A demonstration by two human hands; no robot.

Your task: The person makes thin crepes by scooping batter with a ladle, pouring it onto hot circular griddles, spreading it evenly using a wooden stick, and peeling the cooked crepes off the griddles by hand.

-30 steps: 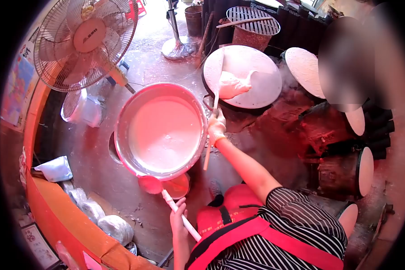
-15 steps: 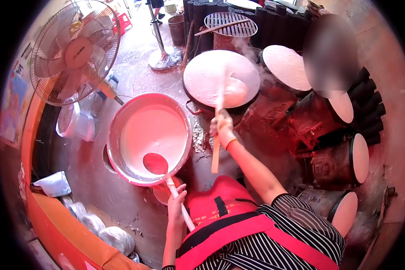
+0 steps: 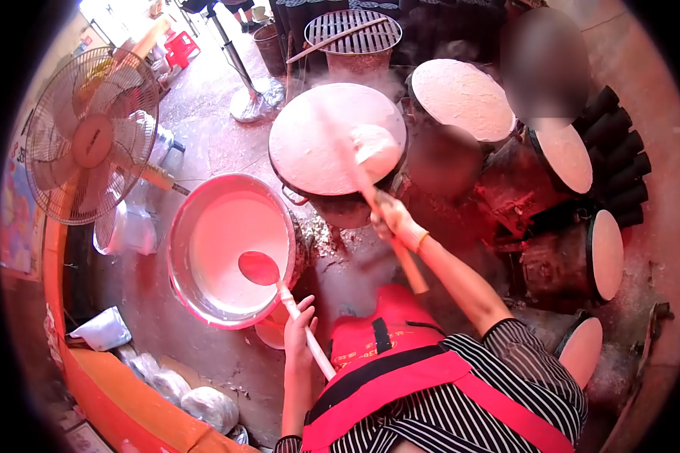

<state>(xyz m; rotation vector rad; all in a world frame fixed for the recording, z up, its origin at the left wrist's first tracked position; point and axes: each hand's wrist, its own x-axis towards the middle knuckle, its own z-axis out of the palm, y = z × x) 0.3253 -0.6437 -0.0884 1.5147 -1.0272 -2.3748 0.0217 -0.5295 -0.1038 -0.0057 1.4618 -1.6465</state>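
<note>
Ladle point(image 3: 286, 297): round reddish bowl, pale handle, tilted, bowl over batter basin point(image 3: 175, 275). Flat stick point(image 3: 364, 183): long, slanted, upper end blurred over round griddle point(image 3: 298, 143). Pale dough lump point(image 3: 379, 151): glossy, on griddle, right beside stick.

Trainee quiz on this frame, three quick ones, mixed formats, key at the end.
1. True or false: the left hand is empty.
2. Pick one. The right hand grips:
a) a cloth
b) a long flat stick
c) a cup
3. Short answer: in this view, over which container does the bowl of the ladle appear?

Key:
1. False; it holds the ladle's handle.
2. b
3. The wide basin of pale liquid.
</note>
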